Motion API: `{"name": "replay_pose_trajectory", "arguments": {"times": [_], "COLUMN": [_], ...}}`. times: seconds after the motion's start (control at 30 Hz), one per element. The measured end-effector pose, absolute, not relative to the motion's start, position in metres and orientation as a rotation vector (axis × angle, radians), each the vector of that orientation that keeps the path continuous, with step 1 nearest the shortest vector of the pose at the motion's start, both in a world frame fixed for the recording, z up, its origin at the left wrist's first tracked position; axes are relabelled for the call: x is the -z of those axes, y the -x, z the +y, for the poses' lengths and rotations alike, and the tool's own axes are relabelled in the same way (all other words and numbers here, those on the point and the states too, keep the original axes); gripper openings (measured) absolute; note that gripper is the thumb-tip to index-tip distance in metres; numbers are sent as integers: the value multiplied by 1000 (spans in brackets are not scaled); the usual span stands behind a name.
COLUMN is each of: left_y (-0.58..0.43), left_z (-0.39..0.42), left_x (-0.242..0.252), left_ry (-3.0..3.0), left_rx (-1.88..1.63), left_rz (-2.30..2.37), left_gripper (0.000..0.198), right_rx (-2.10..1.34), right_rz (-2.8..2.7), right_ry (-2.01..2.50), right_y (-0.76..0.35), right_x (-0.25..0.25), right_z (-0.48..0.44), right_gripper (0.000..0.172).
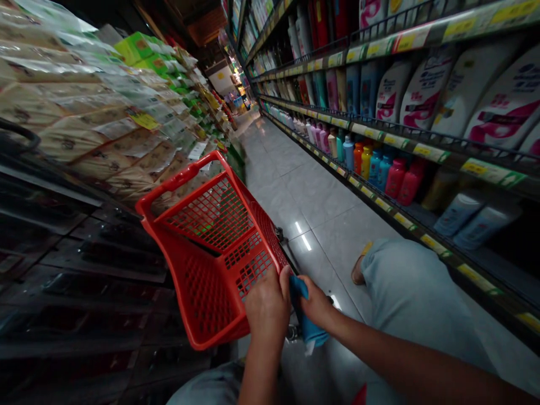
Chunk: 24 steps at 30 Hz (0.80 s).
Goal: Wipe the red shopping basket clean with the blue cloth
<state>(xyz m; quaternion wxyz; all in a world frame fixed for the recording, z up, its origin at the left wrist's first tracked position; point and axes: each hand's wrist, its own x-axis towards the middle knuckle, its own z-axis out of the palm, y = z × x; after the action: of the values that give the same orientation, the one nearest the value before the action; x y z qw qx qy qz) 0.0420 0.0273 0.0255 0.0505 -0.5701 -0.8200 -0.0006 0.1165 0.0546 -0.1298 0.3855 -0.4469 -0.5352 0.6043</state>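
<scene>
A red plastic mesh shopping basket hangs tilted in front of me, with its handle swung away from my hands. My left hand grips the basket's near rim, its back facing me. Just beside it, my right hand closes on a soft blue folded item, which has a small white tag at its lower end. The blue item hangs against the basket's corner, and its lower part shows below my fingers.
Along the right runs a shelf of shampoo and baby-care bottles with yellow price strips. Wrapped packs fill the left shelves. A tiled aisle floor runs ahead, and my pale-trousered leg lies below.
</scene>
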Motion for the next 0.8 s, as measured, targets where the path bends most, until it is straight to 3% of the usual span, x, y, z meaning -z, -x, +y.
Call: {"name": "replay_pose_trajectory", "arguments": {"times": [0.13, 0.3, 0.6, 0.8], "left_y": [-33, -24, -19, -15], "left_z": [17, 17, 7, -7], "left_x": [-26, -35, -28, -24], "left_ry": [1729, 1747, 1664, 1723], "left_rx": [-32, -167, -331, -387], "left_rz": [-2468, -2491, -2489, -2405], "left_gripper": [42, 41, 44, 38], "right_rx": [-1400, -1287, -1275, -1206], "right_rz": [-1335, -1758, -1880, -1974], "right_ry": [1179, 744, 1161, 893], "right_y": [-120, -122, -111, -107], "right_x": [110, 84, 110, 77], "right_z": [81, 67, 72, 72], "right_gripper": [57, 75, 69, 74]}}
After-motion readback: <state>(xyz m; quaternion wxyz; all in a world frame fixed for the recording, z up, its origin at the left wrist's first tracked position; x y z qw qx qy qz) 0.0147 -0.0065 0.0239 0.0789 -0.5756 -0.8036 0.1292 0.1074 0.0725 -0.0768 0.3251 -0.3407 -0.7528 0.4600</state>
